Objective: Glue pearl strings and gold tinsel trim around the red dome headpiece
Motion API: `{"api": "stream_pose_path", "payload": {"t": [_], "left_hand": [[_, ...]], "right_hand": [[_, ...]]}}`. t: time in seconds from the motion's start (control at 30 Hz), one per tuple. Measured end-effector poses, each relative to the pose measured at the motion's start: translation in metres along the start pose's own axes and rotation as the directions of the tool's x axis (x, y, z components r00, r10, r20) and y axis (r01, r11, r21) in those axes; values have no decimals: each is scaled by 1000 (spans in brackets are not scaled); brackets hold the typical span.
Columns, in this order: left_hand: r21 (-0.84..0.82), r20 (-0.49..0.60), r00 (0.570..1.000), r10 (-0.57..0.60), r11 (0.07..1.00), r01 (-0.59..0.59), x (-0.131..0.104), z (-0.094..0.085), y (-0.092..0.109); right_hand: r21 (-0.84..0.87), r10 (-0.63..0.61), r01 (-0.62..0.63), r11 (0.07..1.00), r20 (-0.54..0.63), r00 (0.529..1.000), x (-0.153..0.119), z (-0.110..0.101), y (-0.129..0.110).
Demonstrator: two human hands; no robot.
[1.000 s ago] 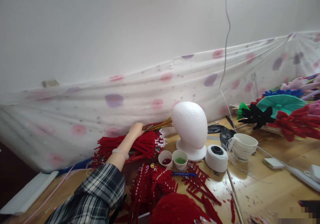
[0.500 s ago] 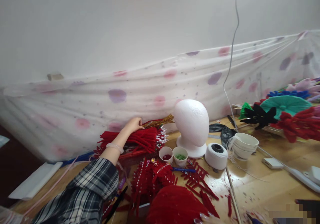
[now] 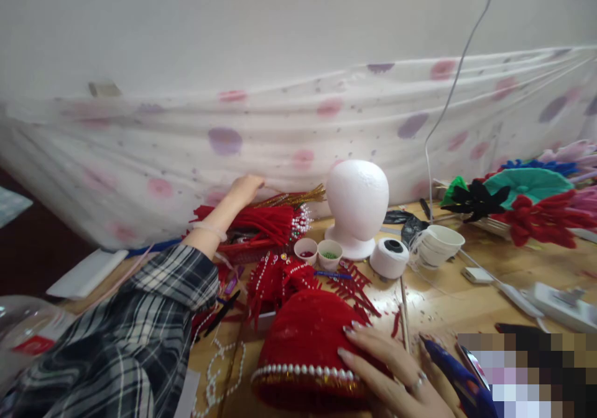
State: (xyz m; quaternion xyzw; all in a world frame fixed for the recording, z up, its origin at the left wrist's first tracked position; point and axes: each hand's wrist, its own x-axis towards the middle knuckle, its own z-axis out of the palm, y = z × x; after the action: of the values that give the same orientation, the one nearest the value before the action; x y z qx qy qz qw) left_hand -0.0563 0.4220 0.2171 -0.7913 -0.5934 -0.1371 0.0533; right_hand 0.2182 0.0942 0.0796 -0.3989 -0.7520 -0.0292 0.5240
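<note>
My left hand (image 3: 248,189) reaches to the back of the table, its fingers pinched together. A thin gold chenille stem (image 3: 276,188) seems to run from my fingertips toward the bundle of gold stems (image 3: 303,195). Just below lie red chenille strips (image 3: 265,224) with white pearl ends (image 3: 301,218). In the foreground my right hand (image 3: 389,368) holds the side of a domed red cap (image 3: 308,337), fingers laid along it and thumb hidden. A row of white pearls (image 3: 303,371) and a gold band edge the cap's rim.
A white foam head (image 3: 358,200) stands behind two small bead cups (image 3: 330,264). Right of it are a thread spool (image 3: 389,259), stacked white cups (image 3: 441,247) and fabric flowers (image 3: 527,188). A loose pearl string (image 3: 225,368) lies left of the cap. Scissors-like blue handles (image 3: 454,368) lie right.
The view has tilted down, bringing the cap's pearl rim and more of my right hand into sight. My left hand has drawn slightly away from the gold bundle.
</note>
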Motion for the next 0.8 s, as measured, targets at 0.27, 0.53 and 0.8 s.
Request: {"api": "stream_pose_path", "payload": {"t": [0.27, 0.53, 0.8], "left_hand": [[-91, -399, 915, -56, 996, 21, -49, -58, 34], [-282, -434, 901, -12, 952, -123, -155, -94, 87], [-651, -298, 906, -300, 758, 37, -248, -81, 100]], "right_hand": [[11, 16, -16, 1000, 3, 1000, 5, -4, -17], [142, 102, -93, 986, -53, 993, 3, 5, -21], [384, 559, -433, 815, -327, 762, 13, 15, -24]]}}
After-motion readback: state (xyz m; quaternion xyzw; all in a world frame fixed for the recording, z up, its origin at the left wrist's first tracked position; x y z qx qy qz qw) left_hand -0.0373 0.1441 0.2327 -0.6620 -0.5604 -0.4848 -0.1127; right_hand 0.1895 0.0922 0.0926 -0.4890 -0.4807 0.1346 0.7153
